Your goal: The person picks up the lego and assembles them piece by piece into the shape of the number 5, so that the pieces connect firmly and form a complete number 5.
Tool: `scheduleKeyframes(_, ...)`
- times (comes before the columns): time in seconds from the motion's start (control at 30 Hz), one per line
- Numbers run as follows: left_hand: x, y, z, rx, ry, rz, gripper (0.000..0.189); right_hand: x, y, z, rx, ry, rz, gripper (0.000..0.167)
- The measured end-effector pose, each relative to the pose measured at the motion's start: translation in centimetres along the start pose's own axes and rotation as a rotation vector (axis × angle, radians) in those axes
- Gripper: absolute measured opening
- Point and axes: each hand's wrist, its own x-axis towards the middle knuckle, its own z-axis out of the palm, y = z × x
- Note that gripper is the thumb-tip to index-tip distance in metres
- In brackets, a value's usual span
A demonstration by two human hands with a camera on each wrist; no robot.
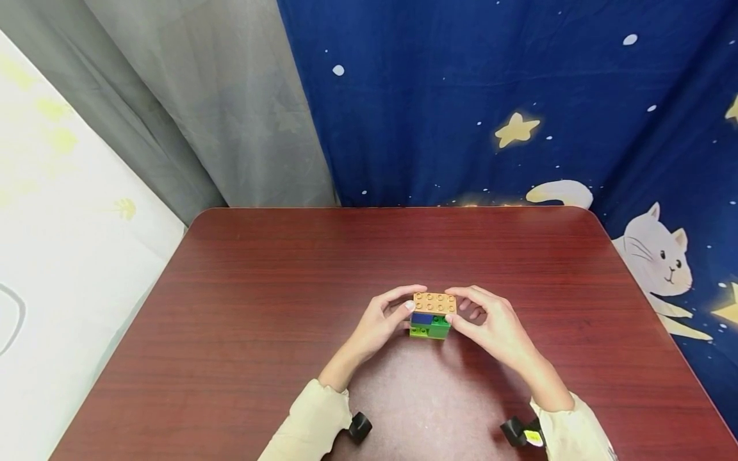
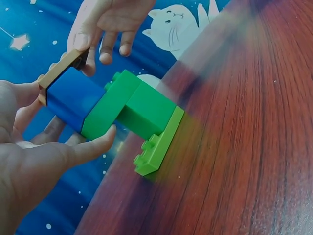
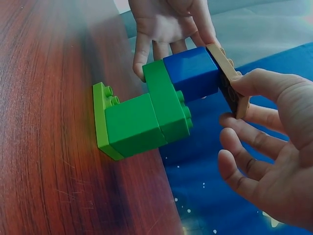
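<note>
A small tower of building blocks stands on the table in front of me. Its base is a thin lime-green plate, with a green brick on one end. Above that lies another green block, and a blue brick sits on the left part of it. A tan studded plate tops the blue brick and overhangs to the right. My left hand pinches the left end of the tan plate, its lower fingers beside the tower. With thumb and forefinger my right hand pinches the plate's overhanging right end.
The tower is on a dark red wooden table. Behind it hang a blue curtain with stars and a cat and a grey curtain. White fabric is at the left.
</note>
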Motion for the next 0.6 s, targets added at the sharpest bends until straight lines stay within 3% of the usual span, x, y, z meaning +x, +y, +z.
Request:
scheduleKeyframes(0.23, 0.3, -1.4, -0.4, -0.022, 0.021, 0.006, 0.034, 0.1, 0.2, -0.1, 0.010, 0.008, -0.008, 0.034)
scheduleKeyframes(0.6, 0.3, -1.0, -0.1, 0.008, 0.041, 0.021, 0.035, 0.1, 0.4, 0.2, 0.039, 0.015, -0.020, 0.035)
